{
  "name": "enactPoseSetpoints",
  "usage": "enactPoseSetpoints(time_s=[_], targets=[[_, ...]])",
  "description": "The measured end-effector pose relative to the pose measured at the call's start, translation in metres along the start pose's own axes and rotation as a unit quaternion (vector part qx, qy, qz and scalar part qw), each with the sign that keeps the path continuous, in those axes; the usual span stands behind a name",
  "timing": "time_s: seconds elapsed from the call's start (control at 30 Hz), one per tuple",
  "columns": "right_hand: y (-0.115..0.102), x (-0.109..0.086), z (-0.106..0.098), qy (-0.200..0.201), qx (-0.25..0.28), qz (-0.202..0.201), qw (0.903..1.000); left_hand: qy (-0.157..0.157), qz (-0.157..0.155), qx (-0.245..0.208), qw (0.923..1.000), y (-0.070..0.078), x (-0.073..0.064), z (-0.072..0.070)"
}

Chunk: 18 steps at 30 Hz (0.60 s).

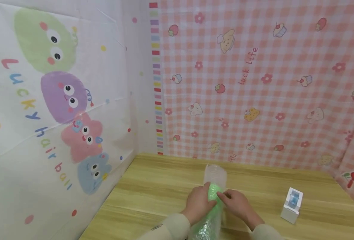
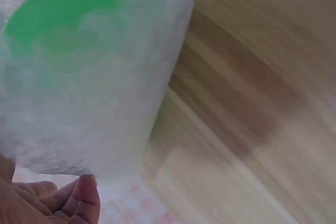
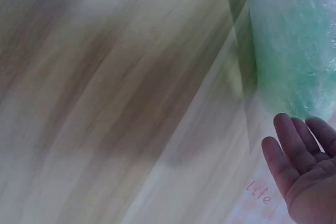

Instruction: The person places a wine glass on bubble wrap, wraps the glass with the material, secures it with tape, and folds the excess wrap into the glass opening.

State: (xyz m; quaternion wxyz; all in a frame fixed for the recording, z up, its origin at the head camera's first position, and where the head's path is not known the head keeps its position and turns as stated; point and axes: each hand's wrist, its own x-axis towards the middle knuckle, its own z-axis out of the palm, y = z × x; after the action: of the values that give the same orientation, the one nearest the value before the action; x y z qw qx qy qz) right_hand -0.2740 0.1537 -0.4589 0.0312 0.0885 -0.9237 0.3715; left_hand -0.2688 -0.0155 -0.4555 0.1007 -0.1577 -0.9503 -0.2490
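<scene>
Clear plastic bubble-wrap cylinder (image 1: 206, 227) encloses curved green object (image 2: 68, 9). Keep pressure even: left hand (image 1: 198, 202) holds the cylinder, right hand (image 1: 237, 205) extends fingers.

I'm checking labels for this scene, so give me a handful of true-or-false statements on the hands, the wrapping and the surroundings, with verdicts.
1. Clear plastic wrap surrounds something green. True.
2. The tape dispenser stands to the left of both hands. False: the tape dispenser stands to the right of the left hand and right hand.
3. The tabletop is plain white. False: the tabletop has a wood-grain pattern.
4. A pink checked cloth hangs behind the tabletop. True.
</scene>
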Motion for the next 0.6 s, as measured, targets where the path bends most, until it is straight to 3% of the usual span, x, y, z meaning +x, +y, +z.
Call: enactPoseSetpoints(time_s=[0.1, 0.27, 0.4, 0.5, 0.6], targets=[[0.004, -0.001, -0.002, -0.003, -0.010, 0.019, 0.9998, 0.014, 0.027, 0.033, 0.9990, 0.006, 0.000, 0.003], [0.006, 0.001, 0.001, -0.011, -0.006, 0.020, 0.9997, 0.026, 0.030, 0.031, 0.9987, 0.004, 0.002, 0.002], [0.009, 0.002, 0.002, -0.006, 0.008, 0.012, 0.9999, 0.010, 0.057, 0.004, 0.9983, 0.004, 0.005, -0.005], [0.012, 0.001, 0.001, -0.013, 0.029, 0.036, 0.9989, -0.010, 0.077, -0.033, 0.9964, 0.005, 0.007, -0.009], [0.013, 0.000, 0.000, -0.032, 0.045, 0.067, 0.9962, -0.030, 0.077, -0.068, 0.9942, 0.003, 0.009, -0.012]])
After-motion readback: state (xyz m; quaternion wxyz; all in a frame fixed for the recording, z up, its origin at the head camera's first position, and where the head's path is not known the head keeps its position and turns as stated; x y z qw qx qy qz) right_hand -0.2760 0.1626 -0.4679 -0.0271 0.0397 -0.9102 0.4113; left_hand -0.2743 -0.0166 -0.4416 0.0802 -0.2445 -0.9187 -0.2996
